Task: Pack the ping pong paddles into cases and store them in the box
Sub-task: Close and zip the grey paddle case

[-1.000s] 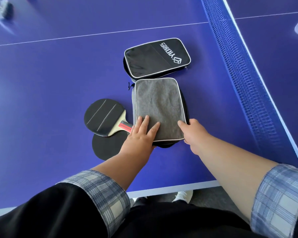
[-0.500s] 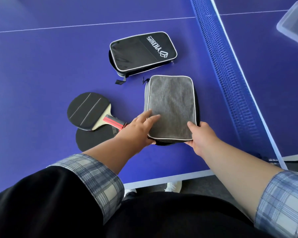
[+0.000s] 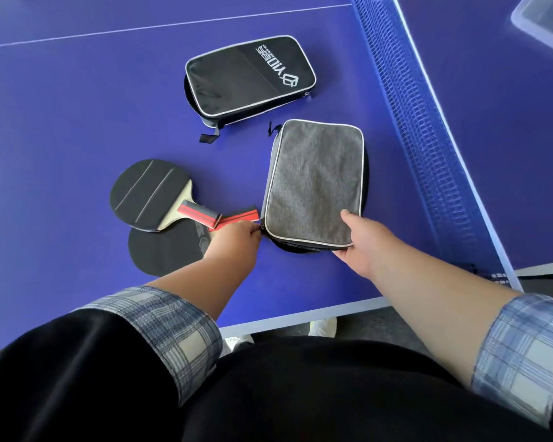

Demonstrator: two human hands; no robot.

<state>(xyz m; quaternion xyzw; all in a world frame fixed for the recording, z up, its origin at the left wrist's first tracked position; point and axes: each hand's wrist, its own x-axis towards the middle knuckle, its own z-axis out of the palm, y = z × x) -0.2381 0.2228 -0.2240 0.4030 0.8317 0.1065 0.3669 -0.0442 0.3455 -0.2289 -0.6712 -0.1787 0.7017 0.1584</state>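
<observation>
A grey paddle case (image 3: 313,183) lies on the blue table near its front edge. My right hand (image 3: 363,240) grips the case's near right corner, thumb on top. My left hand (image 3: 233,239) pinches the zipper pull at the case's near left corner. Two black paddles with red handles lie crossed to the left: the upper paddle (image 3: 149,194) rests over the lower paddle (image 3: 165,250). A black case (image 3: 248,76) with white lettering lies further back, its zipper partly undone.
The blue net (image 3: 419,122) runs along the right side of the cases. A clear plastic box (image 3: 546,17) sits beyond the net at the top right. The table's white front edge (image 3: 300,320) is just below my hands; shoes show under it.
My left hand slid off the top of the grey case to its near left corner and now pinches the zipper. My right hand shifted along the near edge to the right corner.
</observation>
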